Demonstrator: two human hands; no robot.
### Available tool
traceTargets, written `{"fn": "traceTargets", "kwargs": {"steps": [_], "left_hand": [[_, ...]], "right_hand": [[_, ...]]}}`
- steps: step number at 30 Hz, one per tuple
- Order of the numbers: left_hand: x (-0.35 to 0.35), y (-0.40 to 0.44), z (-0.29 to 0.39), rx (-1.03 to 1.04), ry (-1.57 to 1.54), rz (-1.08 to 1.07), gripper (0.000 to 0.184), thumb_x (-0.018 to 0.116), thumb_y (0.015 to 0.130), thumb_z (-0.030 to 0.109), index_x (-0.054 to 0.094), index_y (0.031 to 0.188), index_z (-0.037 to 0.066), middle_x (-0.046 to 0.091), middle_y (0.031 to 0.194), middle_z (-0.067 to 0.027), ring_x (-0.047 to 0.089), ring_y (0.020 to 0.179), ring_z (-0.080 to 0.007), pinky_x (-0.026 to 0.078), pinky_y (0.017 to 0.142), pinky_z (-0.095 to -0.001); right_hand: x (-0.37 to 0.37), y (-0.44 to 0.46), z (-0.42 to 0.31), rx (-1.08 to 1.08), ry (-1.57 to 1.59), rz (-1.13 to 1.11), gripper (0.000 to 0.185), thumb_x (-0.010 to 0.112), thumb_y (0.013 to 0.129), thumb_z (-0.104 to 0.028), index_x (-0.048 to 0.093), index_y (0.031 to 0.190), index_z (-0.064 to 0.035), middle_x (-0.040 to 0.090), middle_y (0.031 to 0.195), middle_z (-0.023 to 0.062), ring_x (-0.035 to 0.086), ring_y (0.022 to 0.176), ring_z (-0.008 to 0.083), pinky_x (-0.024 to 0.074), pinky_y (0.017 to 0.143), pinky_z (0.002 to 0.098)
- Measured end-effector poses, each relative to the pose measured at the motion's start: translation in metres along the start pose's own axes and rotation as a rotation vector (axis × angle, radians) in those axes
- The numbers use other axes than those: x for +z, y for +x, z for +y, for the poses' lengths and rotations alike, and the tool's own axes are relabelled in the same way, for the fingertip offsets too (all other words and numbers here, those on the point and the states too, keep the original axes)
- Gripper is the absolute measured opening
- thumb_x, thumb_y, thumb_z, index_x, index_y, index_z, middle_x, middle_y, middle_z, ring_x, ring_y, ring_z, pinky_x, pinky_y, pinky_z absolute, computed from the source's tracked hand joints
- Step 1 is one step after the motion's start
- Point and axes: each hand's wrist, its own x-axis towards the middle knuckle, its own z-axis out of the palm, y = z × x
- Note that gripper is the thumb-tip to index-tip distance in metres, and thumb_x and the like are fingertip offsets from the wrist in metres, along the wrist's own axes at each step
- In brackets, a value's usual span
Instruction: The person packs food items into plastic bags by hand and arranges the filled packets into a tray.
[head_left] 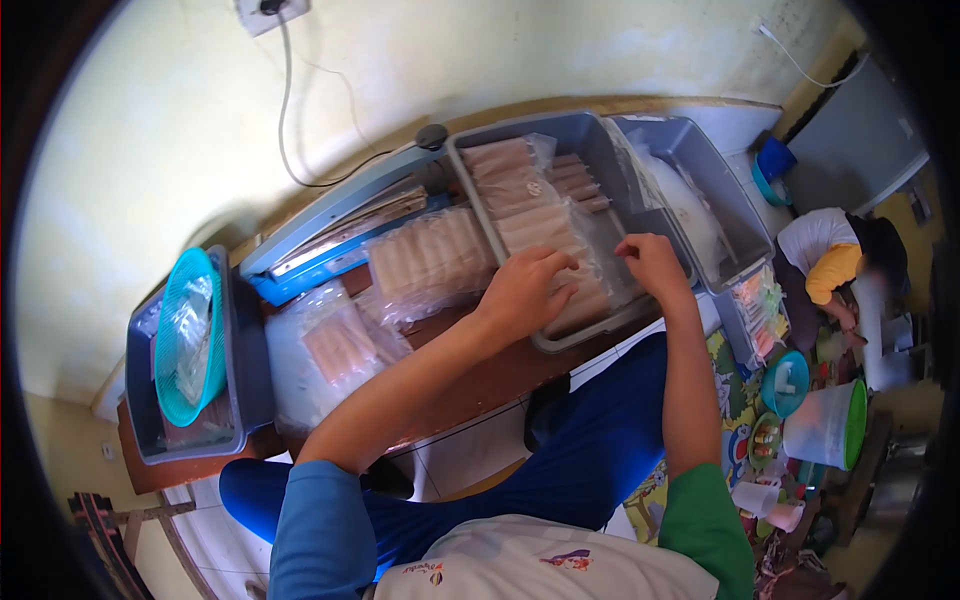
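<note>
A grey tub (630,222) in the middle holds clear plastic packs of brownish sticks (530,222). Over the lower packs in it is my left hand (527,288), its fingers apart and curved, with nothing visible in them. My right hand (650,262) is above the tub's right side, fingers bent inward; whether they hold anything is too small to tell. Left of the tub, another pack of sticks (430,262) lies on the brown table (455,385). A smaller pack (342,345) rests farther left on clear plastic.
At the left, a turquoise basket (190,340) stands in a dark tub (240,425). A second grey tub (745,235) with white plastic adjoins on the right. A person (825,250) bends at the far right, near a green-rimmed bucket (825,428).
</note>
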Motion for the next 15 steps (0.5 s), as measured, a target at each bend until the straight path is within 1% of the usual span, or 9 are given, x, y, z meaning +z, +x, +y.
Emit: {"fn": "traceTargets", "kwargs": {"steps": [2, 4, 5, 7, 8, 10, 11, 13, 15], "left_hand": [[0.018, 0.024, -0.001, 0.036, -0.010, -0.019, 0.025, 0.069, 0.081, 0.014, 0.067, 0.104, 0.003, 0.067, 0.104, -0.0168, 0.061, 0.102, -0.0365, 0.047, 0.091, -0.0441], [0.035, 0.045, -0.002, 0.085, 0.016, -0.098, 0.024, 0.067, 0.081, 0.013, 0.068, 0.103, 0.003, 0.067, 0.106, -0.0178, 0.060, 0.105, -0.0367, 0.046, 0.093, -0.0441], [0.045, 0.056, -0.004, 0.086, 0.007, -0.106, 0.024, 0.067, 0.081, 0.013, 0.068, 0.103, 0.003, 0.067, 0.106, -0.0178, 0.060, 0.105, -0.0367, 0.046, 0.093, -0.0441], [0.063, 0.077, -0.007, 0.059, 0.142, -0.341, 0.022, 0.062, 0.081, 0.012, 0.070, 0.099, 0.004, 0.069, 0.101, -0.0176, 0.062, 0.103, -0.0355, 0.045, 0.094, -0.0435], [0.070, 0.084, -0.007, 0.062, 0.135, -0.348, 0.022, 0.062, 0.081, 0.012, 0.070, 0.099, 0.004, 0.069, 0.101, -0.0176, 0.062, 0.103, -0.0355, 0.045, 0.094, -0.0435], [0.082, 0.094, -0.005, 0.054, 0.346, -0.595, 0.023, 0.059, 0.080, 0.013, 0.073, 0.097, 0.005, 0.071, 0.096, -0.0170, 0.065, 0.101, -0.0327, 0.045, 0.094, -0.0430], [0.087, 0.098, -0.003, 0.056, 0.339, -0.601, 0.023, 0.059, 0.080, 0.013, 0.073, 0.097, 0.005, 0.071, 0.096, -0.0170, 0.065, 0.101, -0.0327, 0.045, 0.094, -0.0430], [0.096, 0.105, 0.001, 0.000, 0.509, -0.797, 0.025, 0.058, 0.079, 0.014, 0.074, 0.097, 0.006, 0.072, 0.095, -0.0156, 0.067, 0.101, -0.0294, 0.045, 0.094, -0.0426], [0.102, 0.108, 0.001, -0.023, 0.515, -0.827, 0.026, 0.058, 0.079, 0.015, 0.074, 0.098, 0.007, 0.072, 0.098, -0.0156, 0.066, 0.104, -0.0288, 0.044, 0.097, -0.0433]], "right_hand": [[0.003, 0.006, 0.016, 0.036, -0.040, -0.047, 0.023, 0.058, 0.078, 0.003, 0.073, 0.093, -0.0031, 0.070, 0.088, 0.0197, 0.069, 0.086, 0.0346, 0.0530, 0.080, 0.0405], [0.006, 0.011, 0.028, 0.126, -0.155, -0.177, 0.026, 0.057, 0.079, 0.003, 0.075, 0.096, -0.0058, 0.070, 0.096, 0.0202, 0.068, 0.096, 0.0346, 0.0524, 0.086, 0.0421], [0.006, 0.012, 0.032, 0.139, -0.155, -0.180, 0.026, 0.057, 0.079, 0.003, 0.075, 0.096, -0.0058, 0.070, 0.096, 0.0202, 0.068, 0.096, 0.0346, 0.0524, 0.086, 0.0421], [0.005, 0.015, 0.037, 0.210, -0.263, -0.342, 0.027, 0.057, 0.082, 0.001, 0.075, 0.100, -0.0080, 0.069, 0.106, 0.0200, 0.066, 0.104, 0.0345, 0.0520, 0.090, 0.0425], [0.006, 0.015, 0.037, 0.220, -0.263, -0.345, 0.027, 0.057, 0.082, 0.001, 0.075, 0.100, -0.0080, 0.069, 0.106, 0.0200, 0.066, 0.104, 0.0345, 0.0520, 0.090, 0.0425], [0.007, 0.015, 0.038, 0.231, -0.340, -0.454, 0.027, 0.058, 0.083, -0.001, 0.073, 0.106, -0.0069, 0.067, 0.112, 0.0208, 0.064, 0.108, 0.0353, 0.0517, 0.092, 0.0427], [0.010, 0.018, 0.041, 0.239, -0.340, -0.458, 0.027, 0.058, 0.083, -0.001, 0.073, 0.106, -0.0069, 0.067, 0.112, 0.0208, 0.064, 0.108, 0.0353, 0.0517, 0.092, 0.0427], [0.016, 0.026, 0.046, 0.233, -0.504, -0.594, 0.029, 0.059, 0.083, -0.002, 0.071, 0.110, -0.0043, 0.065, 0.117, 0.0209, 0.063, 0.111, 0.0352, 0.0516, 0.093, 0.0425], [0.020, 0.030, 0.048, 0.242, -0.523, -0.645, 0.029, 0.059, 0.084, -0.002, 0.071, 0.110, -0.0028, 0.065, 0.119, 0.0209, 0.063, 0.112, 0.0354, 0.0517, 0.093, 0.0427]]}}
